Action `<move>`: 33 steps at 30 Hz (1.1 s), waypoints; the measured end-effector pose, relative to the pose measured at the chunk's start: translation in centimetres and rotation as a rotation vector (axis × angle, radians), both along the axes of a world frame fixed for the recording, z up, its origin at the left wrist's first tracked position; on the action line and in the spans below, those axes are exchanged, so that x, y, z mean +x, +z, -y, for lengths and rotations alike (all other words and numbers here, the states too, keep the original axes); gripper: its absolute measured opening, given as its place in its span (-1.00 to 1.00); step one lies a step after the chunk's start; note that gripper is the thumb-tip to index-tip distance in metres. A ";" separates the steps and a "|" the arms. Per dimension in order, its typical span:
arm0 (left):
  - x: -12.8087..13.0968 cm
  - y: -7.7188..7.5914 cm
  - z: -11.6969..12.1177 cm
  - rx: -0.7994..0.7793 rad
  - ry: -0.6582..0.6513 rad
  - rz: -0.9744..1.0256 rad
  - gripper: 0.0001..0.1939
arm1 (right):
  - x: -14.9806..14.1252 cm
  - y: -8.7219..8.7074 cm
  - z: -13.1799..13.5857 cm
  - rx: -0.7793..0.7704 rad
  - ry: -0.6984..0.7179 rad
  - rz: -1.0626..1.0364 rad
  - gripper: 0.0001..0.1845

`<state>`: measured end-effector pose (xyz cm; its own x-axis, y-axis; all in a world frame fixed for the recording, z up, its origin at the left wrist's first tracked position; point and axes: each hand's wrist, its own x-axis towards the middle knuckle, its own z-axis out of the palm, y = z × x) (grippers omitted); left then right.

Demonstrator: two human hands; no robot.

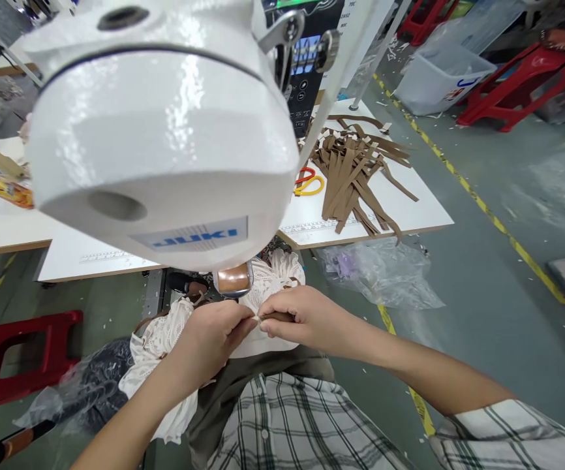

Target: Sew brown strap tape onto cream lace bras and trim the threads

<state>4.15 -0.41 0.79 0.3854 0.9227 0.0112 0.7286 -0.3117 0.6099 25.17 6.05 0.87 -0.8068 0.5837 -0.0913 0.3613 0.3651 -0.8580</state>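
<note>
In front of my lap, my right hand (pixel 299 314) is closed around a folded brown fabric strip (pixel 279 316). The fingertips of my left hand (pixel 216 329) pinch a small pale bit at the end of this strip, almost touching the right fingertips. What that bit is, I cannot make out. White lace fabric (pixel 275 274) lies just behind my hands and across my lap. More of the white fabric (pixel 165 339) hangs to the left, beside my left wrist. Directly above the hands looms the white sewing machine head (pixel 175 130), hiding its needle area.
Many brown strips (pixel 348 173) are heaped on the white table (pixel 424 209) at right, near yellow-and-red-handled scissors (pixel 310 185). Clear plastic bags (pixel 385 271) lie below the table edge. Red stools stand at left (pixel 62 339) and far right (pixel 522 85).
</note>
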 end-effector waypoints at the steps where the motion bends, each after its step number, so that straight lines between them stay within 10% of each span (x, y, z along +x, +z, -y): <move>1: 0.1 -0.1 0.1 0.057 0.010 -0.045 -0.76 | -0.1 -0.1 0.2 0.043 -0.030 -0.022 -0.85; 7: 0.7 0.2 0.1 0.173 0.150 -0.049 -0.70 | -1.5 -0.3 -0.4 0.431 -0.154 -0.223 -0.85; 11: -0.2 -0.1 0.0 0.236 0.335 -0.047 -0.88 | -3.2 1.0 -2.8 0.270 -0.101 -0.084 -0.71; 17: -3.2 -2.2 0.1 0.752 0.056 -0.298 -0.61 | -4.4 2.4 -4.1 0.197 -0.081 0.068 -0.63; 24: -4.2 -2.5 -0.5 0.694 -0.054 -0.457 -0.48 | -4.3 2.3 -3.6 0.300 -0.089 0.139 -0.71; 33: -2.9 -0.1 -0.3 0.542 -0.002 -0.596 -0.55 | -3.2 -2.9 -0.9 0.788 -0.388 -0.147 -0.77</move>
